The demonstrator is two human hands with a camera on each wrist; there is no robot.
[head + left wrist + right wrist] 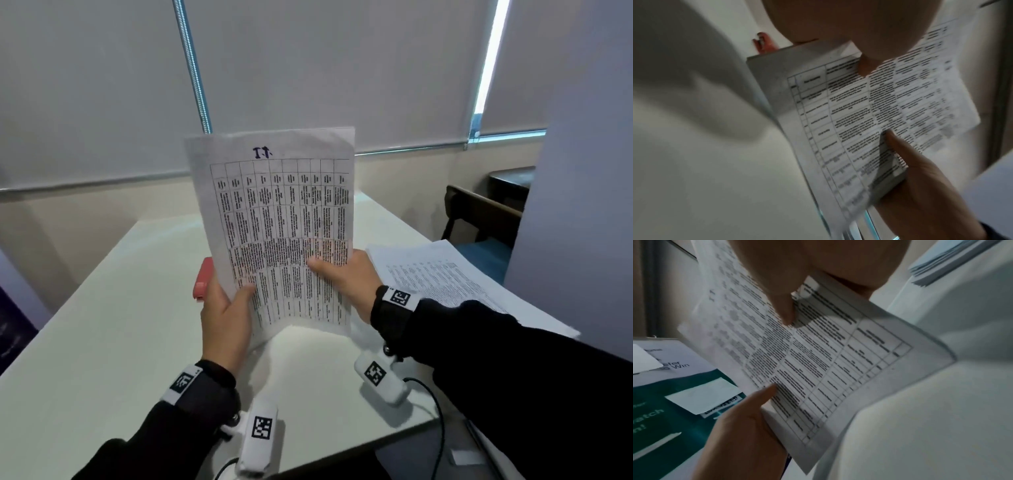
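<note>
A thin sheaf of printed sheets (281,222) with a table grid and a blue handwritten mark at its top stands upright over the white table (102,325). My left hand (236,298) grips its lower left edge, thumb on the front. My right hand (337,274) grips the right edge, thumb pressed on the print. In the left wrist view the sheaf (849,113) shows some thickness, with my left thumb (865,68) on it. The right wrist view shows the sheaf (818,361) pinched under my right thumb (785,309). Whether its bottom edge touches the table I cannot tell.
A red stapler (203,279) lies on the table just behind my left hand. A stack of printed paper (445,274) lies at the table's right edge. A dark chair (479,219) stands beyond it. A green and white box (674,402) is below the table's near side.
</note>
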